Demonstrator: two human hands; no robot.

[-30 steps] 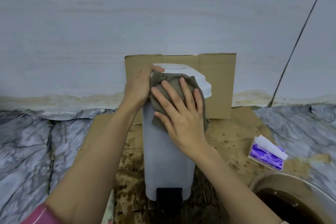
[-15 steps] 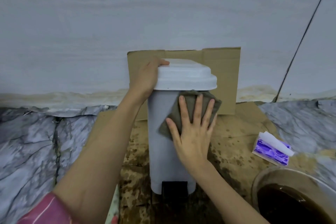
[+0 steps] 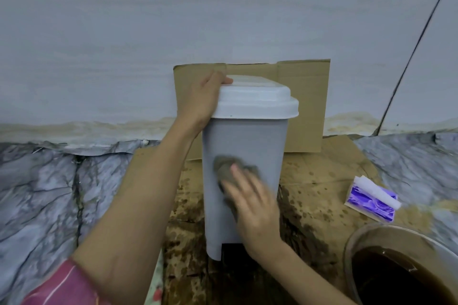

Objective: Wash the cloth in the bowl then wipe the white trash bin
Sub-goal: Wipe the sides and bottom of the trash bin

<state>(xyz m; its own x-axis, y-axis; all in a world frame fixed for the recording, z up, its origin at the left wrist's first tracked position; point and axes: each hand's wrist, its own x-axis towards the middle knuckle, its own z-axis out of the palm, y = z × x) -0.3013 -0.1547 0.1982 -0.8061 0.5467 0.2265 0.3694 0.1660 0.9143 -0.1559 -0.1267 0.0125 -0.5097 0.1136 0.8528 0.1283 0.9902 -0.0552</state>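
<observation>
no readable text, purple packet [image 3: 371, 201] print too blurred to read

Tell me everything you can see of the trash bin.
The bin is a small white pedal bin that looks plastic, standing upright on stained cardboard in front of a cardboard sheet leaning on the wall. Its lid is closed; a dark pedal sits at its base. The left hand grips the lid's edge, and the right hand presses a grey-brown cloth against its front.

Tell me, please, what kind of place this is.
Probably a floor corner in a home: a marble-patterned floor meets a stained wall, with wet cardboard spread under the trash bin and a bowl of brown water.
</observation>
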